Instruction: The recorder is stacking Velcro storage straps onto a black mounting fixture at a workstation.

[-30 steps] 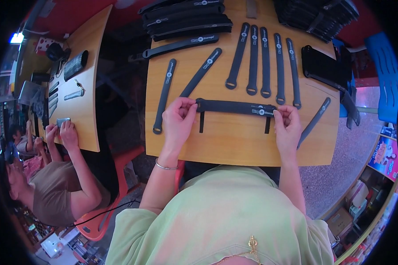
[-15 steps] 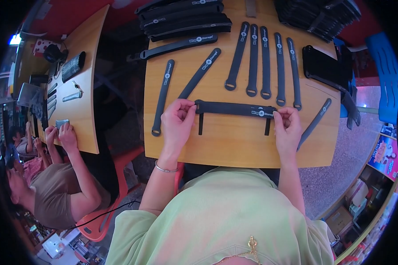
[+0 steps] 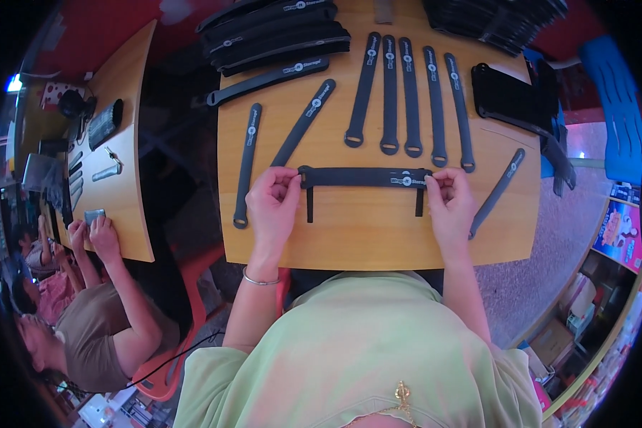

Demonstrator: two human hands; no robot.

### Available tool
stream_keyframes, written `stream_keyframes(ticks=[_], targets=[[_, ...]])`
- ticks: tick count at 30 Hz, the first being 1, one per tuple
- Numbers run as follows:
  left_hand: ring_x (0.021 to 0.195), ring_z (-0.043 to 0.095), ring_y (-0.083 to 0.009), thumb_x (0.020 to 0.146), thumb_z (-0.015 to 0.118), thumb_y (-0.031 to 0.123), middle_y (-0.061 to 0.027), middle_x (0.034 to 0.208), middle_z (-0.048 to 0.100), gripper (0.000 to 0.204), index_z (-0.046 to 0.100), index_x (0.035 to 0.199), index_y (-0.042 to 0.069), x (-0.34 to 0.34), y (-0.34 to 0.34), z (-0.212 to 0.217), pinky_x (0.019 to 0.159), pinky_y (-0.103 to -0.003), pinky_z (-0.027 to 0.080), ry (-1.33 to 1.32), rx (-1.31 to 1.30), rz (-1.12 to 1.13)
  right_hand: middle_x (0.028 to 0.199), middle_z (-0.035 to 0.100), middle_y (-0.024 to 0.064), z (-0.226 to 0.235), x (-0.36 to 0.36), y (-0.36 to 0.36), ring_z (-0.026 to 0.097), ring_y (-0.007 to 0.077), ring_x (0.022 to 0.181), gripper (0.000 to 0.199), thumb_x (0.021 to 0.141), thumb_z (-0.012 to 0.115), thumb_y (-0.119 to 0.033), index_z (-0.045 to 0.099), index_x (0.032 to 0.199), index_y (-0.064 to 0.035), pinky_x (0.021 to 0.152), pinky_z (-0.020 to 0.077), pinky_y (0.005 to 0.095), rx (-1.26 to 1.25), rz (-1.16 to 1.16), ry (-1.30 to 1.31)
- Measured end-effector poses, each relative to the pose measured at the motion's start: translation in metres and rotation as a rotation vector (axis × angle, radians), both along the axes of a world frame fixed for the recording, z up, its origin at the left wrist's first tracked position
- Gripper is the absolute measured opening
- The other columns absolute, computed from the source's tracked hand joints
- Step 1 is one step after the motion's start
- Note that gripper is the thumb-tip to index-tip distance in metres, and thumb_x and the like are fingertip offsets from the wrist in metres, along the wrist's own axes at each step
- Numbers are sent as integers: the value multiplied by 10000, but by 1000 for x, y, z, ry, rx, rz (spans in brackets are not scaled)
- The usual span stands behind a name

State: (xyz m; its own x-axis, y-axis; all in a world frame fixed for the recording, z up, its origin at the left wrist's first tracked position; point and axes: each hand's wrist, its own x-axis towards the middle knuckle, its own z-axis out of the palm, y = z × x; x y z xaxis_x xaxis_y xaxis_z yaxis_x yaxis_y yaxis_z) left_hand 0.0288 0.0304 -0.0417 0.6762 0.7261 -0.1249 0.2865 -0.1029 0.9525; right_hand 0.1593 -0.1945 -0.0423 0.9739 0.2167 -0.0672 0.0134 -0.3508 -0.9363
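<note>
A flat black strap [image 3: 357,177] with a white print lies crosswise in front of me near the table's front. My left hand [image 3: 273,203] pinches its slotted end between thumb and fingers. At its other end my right hand [image 3: 449,203] pinches the plain tip the same way. Beneath the strap two short dark strips, a left strip [image 3: 309,207] and a right strip [image 3: 419,201], point toward me; whether they are fixed to the table I cannot tell. Single straps lie near the hands: a left strap [image 3: 248,164], a slanted strap [image 3: 305,121] and a right strap [image 3: 497,192].
Several straps fan out beyond my hands, one a long strap [image 3: 389,93]. Black strap stacks stand at the back left [image 3: 278,43] and back right [image 3: 496,25]. A black bundle [image 3: 510,100] overhangs the wooden table's [image 3: 378,242] right edge. Left, a co-worker [image 3: 110,321] sits at another table [image 3: 132,157].
The view has turned slightly, so the table's things sit further left in the picture. Both hands keep their pinch on the strap, which lies about as before.
</note>
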Motion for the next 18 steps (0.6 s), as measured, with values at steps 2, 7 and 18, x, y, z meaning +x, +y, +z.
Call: stream_keyframes(ticks=[2,7,18], targets=[[525,522,-22,834,612,-39,-14,706,598,51,601,882,-29,0,0,-1,448,-167,399,-5,6,-4,709,563,13,1,0,1,500,46,574,121,828,657,-23,552,887,-12,503,401,188,2,-2,-4],[537,531,-22,837,605,-41,-18,721,602,59,602,895,-29,1,-1,3,455,-163,423,8,1,-2,696,567,19,2,1,1,503,53,563,116,826,658,-26,554,876,-14,499,408,198,-16,3,-15],[538,526,-20,838,605,-42,-18,722,601,62,602,899,-32,0,-1,1,460,-153,410,0,8,-6,687,568,33,1,2,1,513,73,547,115,822,660,-35,553,859,-13,497,414,220,-86,10,-44]])
